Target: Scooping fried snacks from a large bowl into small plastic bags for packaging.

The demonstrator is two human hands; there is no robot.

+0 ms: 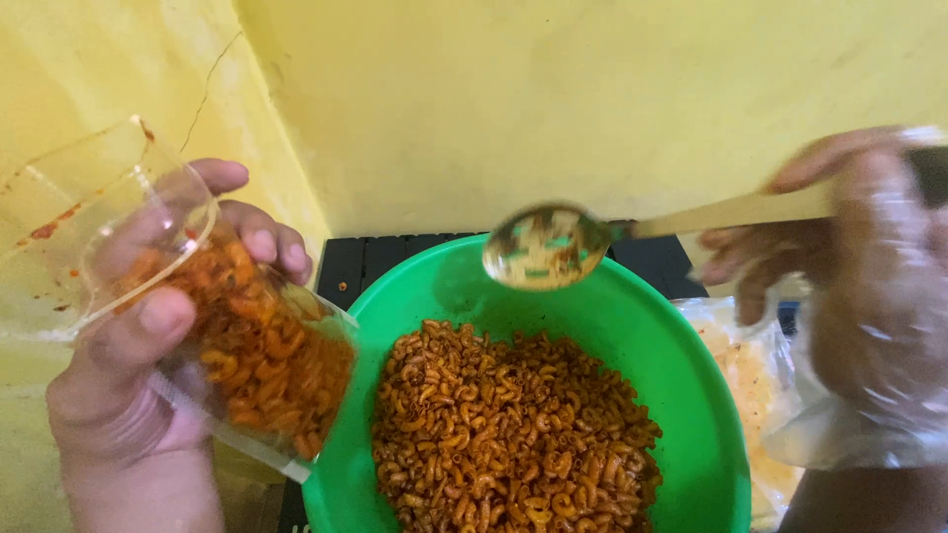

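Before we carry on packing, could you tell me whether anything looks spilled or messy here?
Nothing has spilled. The only mess is red sauce smeared inside the open top of the clear bag in the left hand. The spoon is nearly empty.

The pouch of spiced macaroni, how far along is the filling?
Done: the clear pouch in the left hand is mostly full of macaroni. In hand: the right hand, plastic-gloved, holds an emptied spoon over the green bowl. Left: much macaroni remains in the bowl.
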